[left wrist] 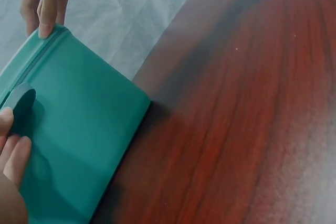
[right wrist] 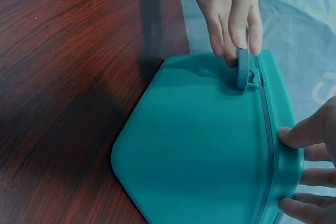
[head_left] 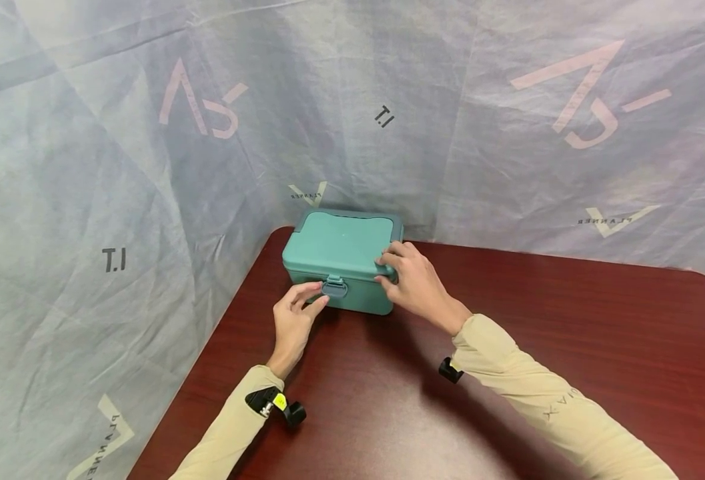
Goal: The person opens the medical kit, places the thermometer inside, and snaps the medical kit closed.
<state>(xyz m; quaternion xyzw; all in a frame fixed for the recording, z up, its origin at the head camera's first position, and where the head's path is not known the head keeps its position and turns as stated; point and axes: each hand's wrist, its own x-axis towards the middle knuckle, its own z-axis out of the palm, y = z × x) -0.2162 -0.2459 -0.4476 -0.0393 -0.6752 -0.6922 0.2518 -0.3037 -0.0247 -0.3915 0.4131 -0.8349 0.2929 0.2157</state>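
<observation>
A teal plastic box (head_left: 343, 243) with a hinged lid stands near the table's back left corner. Its grey-blue front latch (head_left: 334, 288) sticks outward from the front wall. My left hand (head_left: 295, 320) pinches this latch at its edge, with thumb and fingertips on it; the right wrist view shows the latch (right wrist: 242, 69) between the fingers. My right hand (head_left: 415, 277) grips the lid's front right corner, thumb on the front rim and the other fingers spread over the corner. The lid sits down on the box, so the inside is hidden.
The dark red wooden table (head_left: 568, 320) extends to the right and toward me. Grey printed cloth (head_left: 352, 133) hangs behind the table and along its left edge. A folded grey-blue handle (head_left: 397, 232) frames the lid's back and sides.
</observation>
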